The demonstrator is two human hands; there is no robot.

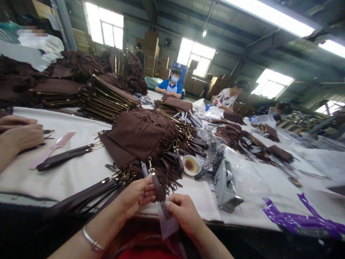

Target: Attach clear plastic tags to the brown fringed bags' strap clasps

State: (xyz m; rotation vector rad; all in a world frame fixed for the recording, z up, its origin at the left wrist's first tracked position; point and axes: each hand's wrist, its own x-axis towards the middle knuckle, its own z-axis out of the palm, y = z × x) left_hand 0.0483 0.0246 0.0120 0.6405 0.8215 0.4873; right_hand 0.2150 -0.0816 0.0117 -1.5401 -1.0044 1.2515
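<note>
A brown wrist strap [158, 186] hangs by a gold clasp from a brown fringed pouch [132, 135] on the table edge. My left hand [138, 194] is closed loosely at the strap's upper part, its thumb near the clasp. Between the thumb and fingers of my right hand [185, 212] is the mouth of a clear plastic sleeve [168, 226], at the strap's lower end. That end lies at least partly inside the sleeve. More dark wrist straps [91, 189] with gold clasps stick out to the left of my left hand.
Right of the pouches stand a bowl [191, 165] and a grey tape dispenser [228, 185]. A purple plastic package [307, 217] lies at the right. Stacked pouches [107, 97] fill the back left. Another person's hands [20, 135] are near a pink comb [55, 147]. Several people sit further off.
</note>
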